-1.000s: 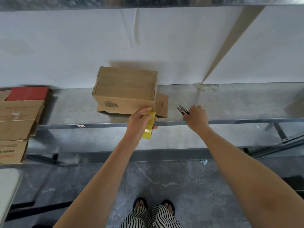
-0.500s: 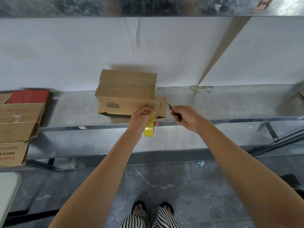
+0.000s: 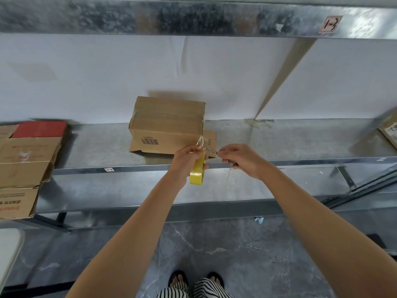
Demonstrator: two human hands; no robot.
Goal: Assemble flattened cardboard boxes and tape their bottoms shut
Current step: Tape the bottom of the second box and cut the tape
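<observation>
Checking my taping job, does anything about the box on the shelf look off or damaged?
Yes. The cardboard box looks dented along its left edge, a flap sticks out at its lower right, and the clear tape there is crinkled, not flat.

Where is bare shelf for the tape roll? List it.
Bare shelf between the stacked boxes and the cardboard box; a wider stretch from it to the far-right carton. Crowded at the box's near right corner, by left hand and right hand.
</observation>
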